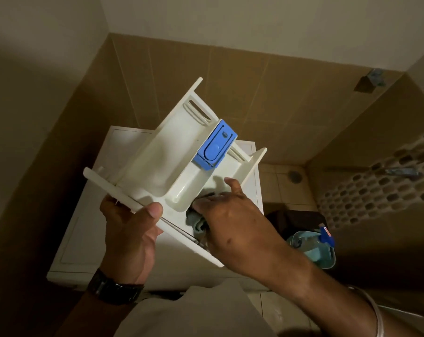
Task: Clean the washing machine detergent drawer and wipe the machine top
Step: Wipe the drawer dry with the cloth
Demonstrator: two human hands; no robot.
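Observation:
The white detergent drawer (157,164) is out of the machine and held tilted in the air above the white washing machine top (84,229). A blue softener cap (214,148) sits in its middle compartment. My left hand (130,229) grips the drawer's front panel, thumb on the upper face. Inside the drawer's right compartment, my right hand (230,215) holds a grey-blue cloth (196,223) bunched under the fingers. Most of the cloth is hidden by the hand.
Brown tiled walls close in behind and to the right of the machine. Right of the machine a dark bin holds a spray bottle with a blue trigger (326,235) and a pale blue container (310,249). A floor drain (294,176) lies behind.

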